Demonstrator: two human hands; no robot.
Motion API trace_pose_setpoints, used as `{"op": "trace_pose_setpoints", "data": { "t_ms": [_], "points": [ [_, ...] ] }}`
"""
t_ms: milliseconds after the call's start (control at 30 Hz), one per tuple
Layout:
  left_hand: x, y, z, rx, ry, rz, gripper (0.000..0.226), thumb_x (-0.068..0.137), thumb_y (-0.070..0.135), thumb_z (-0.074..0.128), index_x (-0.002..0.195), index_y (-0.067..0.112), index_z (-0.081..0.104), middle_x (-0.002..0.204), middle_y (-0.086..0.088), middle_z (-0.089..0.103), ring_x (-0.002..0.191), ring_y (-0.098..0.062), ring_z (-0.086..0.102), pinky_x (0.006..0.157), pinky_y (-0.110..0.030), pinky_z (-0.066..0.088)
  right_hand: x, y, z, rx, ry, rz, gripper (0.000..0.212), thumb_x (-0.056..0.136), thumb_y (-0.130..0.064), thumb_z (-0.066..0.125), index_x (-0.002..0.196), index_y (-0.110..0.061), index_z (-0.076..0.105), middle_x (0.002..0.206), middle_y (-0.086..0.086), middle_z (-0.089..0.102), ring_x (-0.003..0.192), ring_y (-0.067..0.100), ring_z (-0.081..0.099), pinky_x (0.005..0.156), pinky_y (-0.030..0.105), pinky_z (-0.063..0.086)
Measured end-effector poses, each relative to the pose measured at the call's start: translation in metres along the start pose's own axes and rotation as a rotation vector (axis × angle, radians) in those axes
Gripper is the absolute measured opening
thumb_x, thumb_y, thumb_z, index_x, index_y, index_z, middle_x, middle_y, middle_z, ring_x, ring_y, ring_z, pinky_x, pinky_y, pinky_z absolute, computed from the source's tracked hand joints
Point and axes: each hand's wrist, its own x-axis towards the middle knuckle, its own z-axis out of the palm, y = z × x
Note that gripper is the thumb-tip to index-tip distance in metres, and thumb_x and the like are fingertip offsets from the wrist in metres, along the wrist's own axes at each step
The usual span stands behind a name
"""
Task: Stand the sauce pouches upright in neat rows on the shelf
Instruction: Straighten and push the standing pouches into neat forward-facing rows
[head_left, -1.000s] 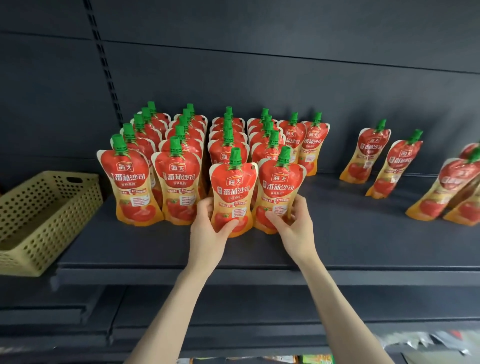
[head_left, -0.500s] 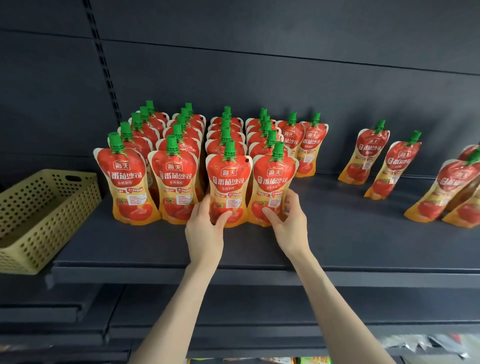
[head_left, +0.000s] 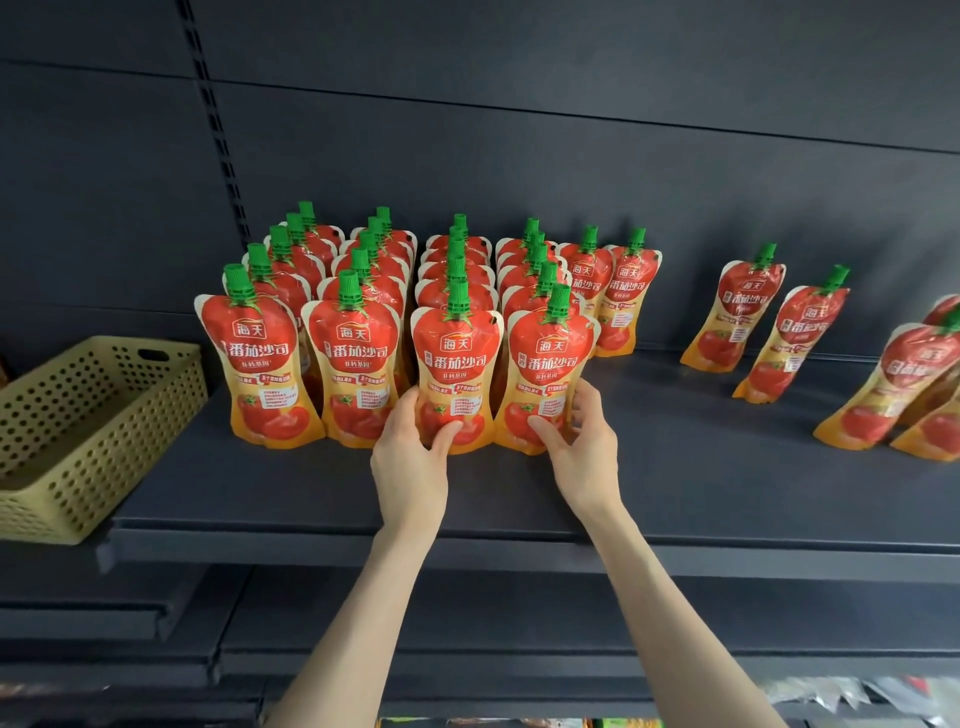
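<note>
Red and orange tomato sauce pouches with green caps stand upright in several rows on the dark shelf (head_left: 675, 493). My left hand (head_left: 410, 457) grips the base of the front pouch of the third row (head_left: 457, 364). My right hand (head_left: 582, 447) grips the base of the front pouch of the fourth row (head_left: 550, 369). Both pouches stand upright on the shelf, side by side, level with the two front pouches on the left (head_left: 260, 364). Two more pouches (head_left: 608, 291) lean at the back beside the rows.
A yellow perforated basket (head_left: 88, 431) sits at the left end of the shelf. Two loose pouches (head_left: 763, 322) lean against the back wall on the right, and several more (head_left: 898, 395) lean at the far right edge. A lower shelf runs below.
Both hands have pushed the two front pouches back toward their rows. The pouches now stand straighter and line up with the front pouches on the left.
</note>
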Motion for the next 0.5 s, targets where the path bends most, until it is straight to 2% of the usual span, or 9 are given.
{"op": "trace_pose_setpoints", "data": {
  "t_ms": [233,400,500],
  "points": [
    [-0.0002,0.0011,0.0,0.021,-0.003,-0.005,0.056,0.081,0.031,0.069,0.129,0.01,0.051,0.126,-0.006,0.059,0.117,-0.021,0.055,0.096,-0.035,0.045,-0.0002,-0.0015,-0.0011,0.041,-0.018,-0.009,0.049,0.088,-0.021,0.064,0.13,-0.023,0.041,0.117,-0.012,0.057,0.104,0.004,0.056,0.09,0.021,0.048],
    [-0.0005,0.001,-0.0002,0.043,-0.004,-0.003,0.057,0.082,0.032,0.068,0.13,0.009,0.049,0.127,-0.007,0.058,0.119,-0.023,0.054,0.097,-0.037,0.044,0.0006,0.0005,-0.0038,0.049,-0.039,-0.006,0.05,0.088,-0.02,0.063,0.133,-0.021,0.04,0.118,-0.012,0.055,0.104,0.002,0.054,0.077,0.001,0.045],
    [-0.0002,0.0006,-0.0003,0.046,-0.005,-0.004,0.057,0.082,0.032,0.068,0.13,0.009,0.049,0.128,-0.008,0.057,0.119,-0.024,0.053,0.097,-0.037,0.044,0.0003,0.0018,-0.0055,0.063,-0.045,-0.009,0.049,0.089,-0.017,0.062,0.133,-0.019,0.04,0.116,-0.012,0.055,0.101,0.002,0.055,0.075,-0.002,0.043]
  ]
}}
